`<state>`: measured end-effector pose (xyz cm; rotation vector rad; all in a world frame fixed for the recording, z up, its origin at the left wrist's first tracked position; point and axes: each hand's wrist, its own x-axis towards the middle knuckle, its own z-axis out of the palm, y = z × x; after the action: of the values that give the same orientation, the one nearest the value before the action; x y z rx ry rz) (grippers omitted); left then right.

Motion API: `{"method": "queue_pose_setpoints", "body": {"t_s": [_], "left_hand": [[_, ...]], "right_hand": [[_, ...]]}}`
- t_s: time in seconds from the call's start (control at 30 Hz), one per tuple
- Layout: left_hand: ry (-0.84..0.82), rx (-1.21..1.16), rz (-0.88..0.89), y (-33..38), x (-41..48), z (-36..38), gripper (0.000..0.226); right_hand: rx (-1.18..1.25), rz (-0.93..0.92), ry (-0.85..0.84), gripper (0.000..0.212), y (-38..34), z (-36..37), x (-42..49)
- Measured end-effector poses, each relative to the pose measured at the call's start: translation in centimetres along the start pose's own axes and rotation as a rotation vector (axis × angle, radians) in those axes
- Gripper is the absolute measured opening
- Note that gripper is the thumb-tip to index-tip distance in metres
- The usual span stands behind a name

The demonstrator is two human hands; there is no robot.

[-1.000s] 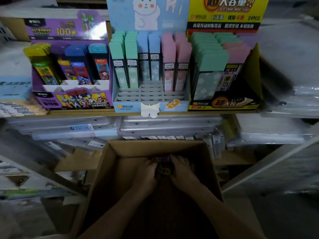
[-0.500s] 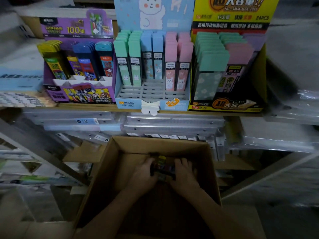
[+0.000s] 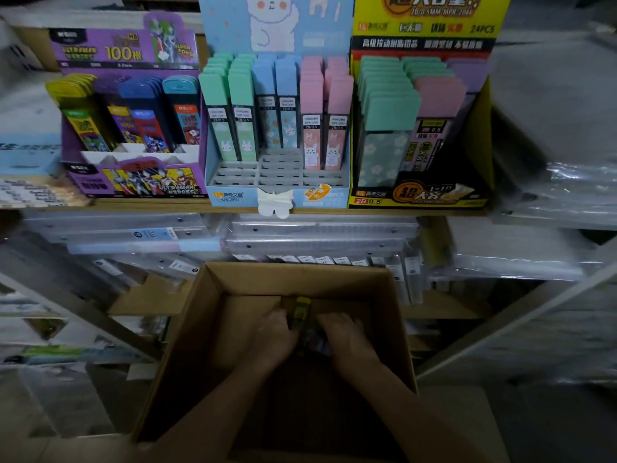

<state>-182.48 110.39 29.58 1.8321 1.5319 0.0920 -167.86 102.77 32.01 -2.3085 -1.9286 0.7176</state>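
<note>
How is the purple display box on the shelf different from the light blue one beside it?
The purple display box holds dark cases with rounded tops; the light blue display box holds pastel cases with flat tops. The purple one's front shows cartoon heroes; the light blue one's backboard shows a white animal. Both share a shelf above the cardboard box where the left hand grips a yellow-topped case.

yellow-capped case (image 3: 301, 310) lifted, tipped upright

On the wooden shelf (image 3: 153, 202), a purple display box (image 3: 133, 177), a blue display box (image 3: 233, 194) and a yellow display box (image 3: 417, 199) are set side by side.
</note>
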Motion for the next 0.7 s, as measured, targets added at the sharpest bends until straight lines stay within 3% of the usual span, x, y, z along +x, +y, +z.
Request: {"method": "queue_pose_setpoints", "body": {"t_s": [0.07, 0.17, 0.33, 0.5, 0.7], "left_hand": [[-0.001, 0.023, -0.005, 0.0, 0.1, 0.0, 0.039], [-0.008, 0.039, 0.002, 0.1, 0.1, 0.2, 0.038], [0.027, 0.005, 0.04, 0.3, 0.1, 0.5, 0.034], [0.056, -0.055, -0.008, 0.8, 0.1, 0.4, 0.039], [-0.04, -0.127, -0.071, 0.8, 0.8, 0.1, 0.043]], "right_hand": [[-0.05, 0.111, 0.085, 0.055, 0.0, 0.3, -0.6], [0.039, 0.313, 0.153, 0.051, 0.3, 0.5, -1.8], [0.669, 0.603, -0.066, 0.011, 0.3, 0.8, -3.2], [1.321, 0.805, -0.036, 0.032, -1.3, 1.9, -2.3], [1.305, 0.817, 0.039, 0.035, -1.8, 0.9, -1.4]]}}
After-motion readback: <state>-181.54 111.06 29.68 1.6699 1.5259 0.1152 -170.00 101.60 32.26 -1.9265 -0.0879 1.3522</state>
